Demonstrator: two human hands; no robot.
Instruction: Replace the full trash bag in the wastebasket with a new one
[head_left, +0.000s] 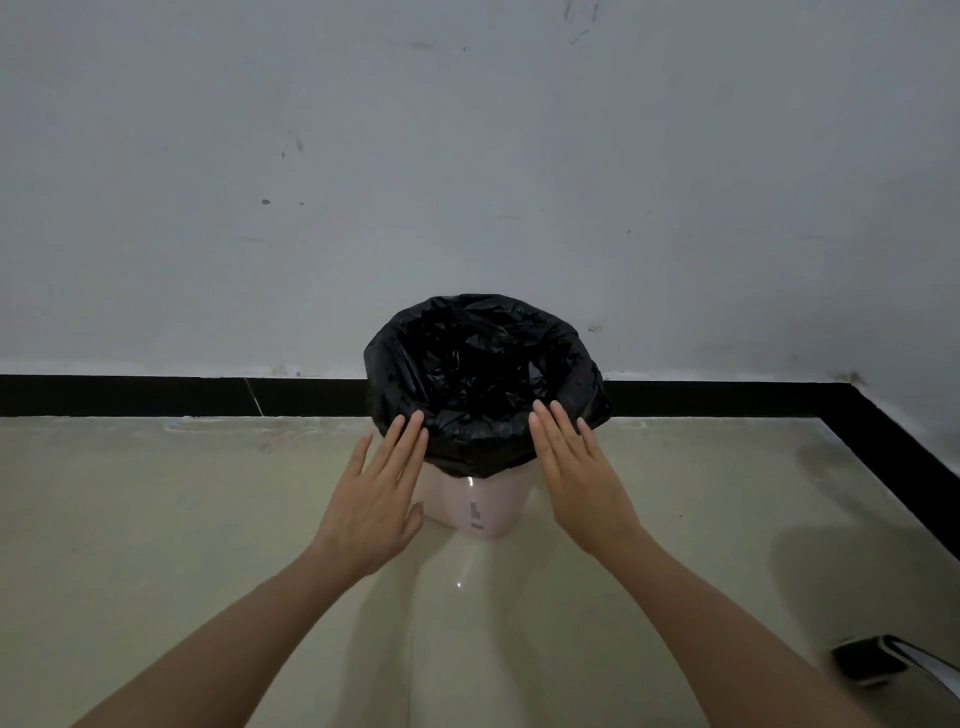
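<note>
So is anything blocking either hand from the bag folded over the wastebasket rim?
Nothing visible. The left hand and right hand lie open, fingertips at the black trash bag over the pink wastebasket.

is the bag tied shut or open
Open: the bag has its mouth spread wide and folded over the bin rim, no knot visible.

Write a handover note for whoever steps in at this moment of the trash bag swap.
Left hand: open, flat, fingertips at the bag's folded edge, holding nothing.
Right hand: open, likewise at the other side.
The black trash bag lines the pink wastebasket, folded over its rim, by the wall.
Done: cannot tell whether this is the old or new bag.
Left: if old, lift it out and fit a new one; no spare bag in view.
</note>
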